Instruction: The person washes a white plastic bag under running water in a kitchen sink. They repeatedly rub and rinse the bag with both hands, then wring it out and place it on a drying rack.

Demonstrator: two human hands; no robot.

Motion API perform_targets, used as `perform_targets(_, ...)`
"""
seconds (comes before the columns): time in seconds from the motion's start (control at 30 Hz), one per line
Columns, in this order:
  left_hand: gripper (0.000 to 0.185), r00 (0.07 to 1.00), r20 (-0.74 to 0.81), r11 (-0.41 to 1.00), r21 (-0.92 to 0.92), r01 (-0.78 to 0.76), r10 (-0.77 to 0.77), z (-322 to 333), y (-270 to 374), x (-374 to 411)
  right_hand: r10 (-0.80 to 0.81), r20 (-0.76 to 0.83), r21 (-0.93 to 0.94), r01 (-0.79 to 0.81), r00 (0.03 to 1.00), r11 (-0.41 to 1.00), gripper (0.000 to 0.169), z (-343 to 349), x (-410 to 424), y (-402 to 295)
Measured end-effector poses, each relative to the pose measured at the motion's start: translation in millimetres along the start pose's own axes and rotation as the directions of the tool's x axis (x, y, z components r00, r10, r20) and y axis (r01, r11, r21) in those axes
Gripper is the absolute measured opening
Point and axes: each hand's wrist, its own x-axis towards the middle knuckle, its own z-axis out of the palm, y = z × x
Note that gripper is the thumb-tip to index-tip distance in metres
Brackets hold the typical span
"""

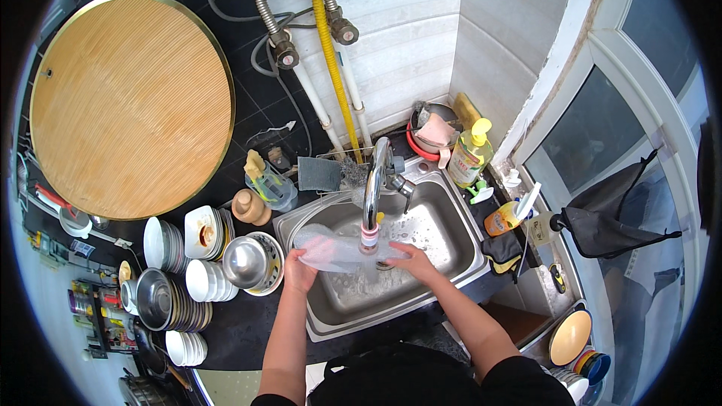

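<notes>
My left hand (300,271) grips the left end of a translucent plastic item (330,251), possibly a container. The fingers of my right hand (416,262) hold its right end. The item lies sideways right under the spout of the chrome faucet (372,197), above the stainless steel sink (451,225). Water seems to run from the spout, partly seen through the clear plastic. Wet drops dot the basin floor, and the drain (384,265) is partly hidden by the item and my right hand.
Stacked bowls (211,282) and a steel bowl (243,262) crowd the counter left of the sink. A wooden mortar (251,207) stands behind them. Dish soap (471,155) and an orange spray bottle (503,218) stand to the right. A large round board (132,104) leans at the back left.
</notes>
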Motion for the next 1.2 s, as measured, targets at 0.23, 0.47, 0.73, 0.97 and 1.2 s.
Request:
perform_targets(0.23, 0.045, 0.963, -0.263, 0.975, 0.221, -0.002, 0.061, -49, 1, 8, 0.193, 0.098, 0.413, -0.217, 0.976, 0.884, 0.044, 25, 21, 31)
perform_targets(0.47, 0.087, 0.818, -0.543, 0.931, 0.166, 0.326, -0.19, 16, -48, -8, 0.316, 0.147, 0.686, -0.326, 0.938, 0.65, 0.047, 45, 7, -21)
perform_targets(0.73, 0.067, 0.924, -0.097, 0.921, -0.168, 0.351, -0.37, -1, -113, 44, -0.058, 0.014, 0.159, 0.055, 0.998, 0.986, 0.023, 88, -4, -2)
perform_targets(0.97, 0.049, 0.972, -0.218, 0.994, 0.055, 0.099, -0.084, 23, -137, 38, -0.233, -0.404, -0.57, -0.044, 0.884, 0.821, 0.036, 111, 11, 22)
perform_targets(1.2, 0.042, 0.974, -0.188, 0.983, -0.159, 0.096, -0.125, 64, -118, 32, -0.039, -0.172, 0.084, 0.054, 0.984, 0.995, 0.036, 80, 39, 2)
